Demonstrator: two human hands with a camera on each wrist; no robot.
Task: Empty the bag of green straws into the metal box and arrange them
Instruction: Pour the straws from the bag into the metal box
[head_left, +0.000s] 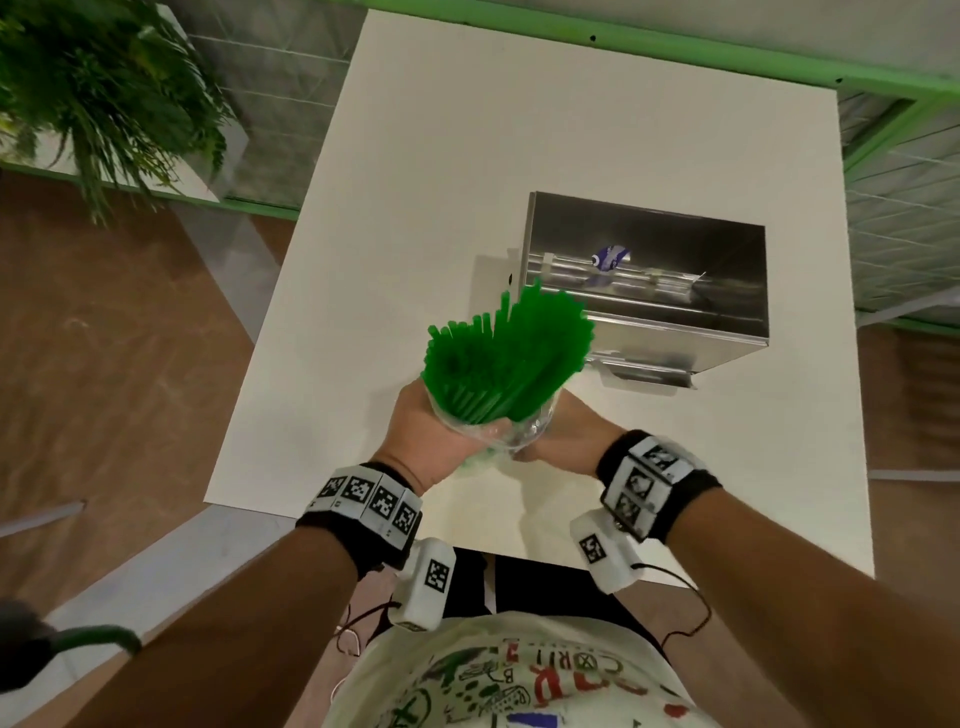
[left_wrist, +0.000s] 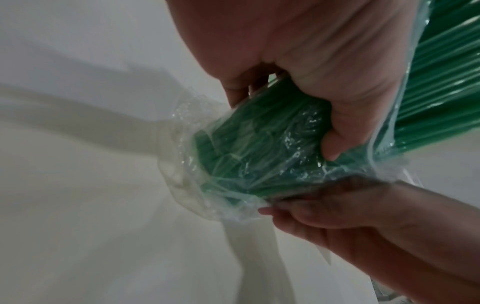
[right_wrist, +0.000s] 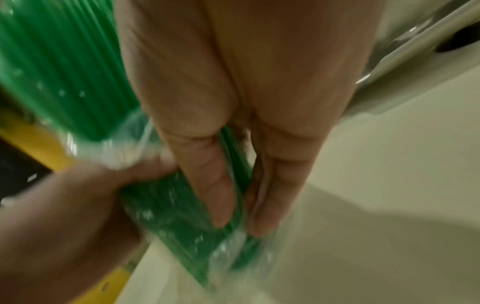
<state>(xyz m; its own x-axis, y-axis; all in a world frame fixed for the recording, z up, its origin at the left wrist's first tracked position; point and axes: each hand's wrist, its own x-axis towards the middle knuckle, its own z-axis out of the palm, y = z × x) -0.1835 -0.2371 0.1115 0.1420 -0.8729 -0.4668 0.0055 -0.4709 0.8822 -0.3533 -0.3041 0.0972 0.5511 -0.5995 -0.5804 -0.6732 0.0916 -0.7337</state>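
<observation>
A thick bundle of green straws (head_left: 506, 358) sticks up out of a clear plastic bag (head_left: 524, 434) and fans toward the metal box (head_left: 644, 317). My left hand (head_left: 457, 436) grips the bagged lower part of the bundle, thumb and fingers wrapped round it (left_wrist: 319, 107). My right hand (head_left: 561, 436) pinches the bag's bottom end (left_wrist: 311, 214), its fingers (right_wrist: 215, 185) lying along the plastic. The box stands open-topped just beyond the straws on the white table (head_left: 415, 182). The straws' lower ends (left_wrist: 259, 148) sit bunched inside the crumpled bag.
A small purple-and-white item (head_left: 610, 258) lies inside the box. A leafy plant (head_left: 93, 93) stands off the table's left side. A green frame (head_left: 675, 47) runs behind the table. Brown floor lies to the left.
</observation>
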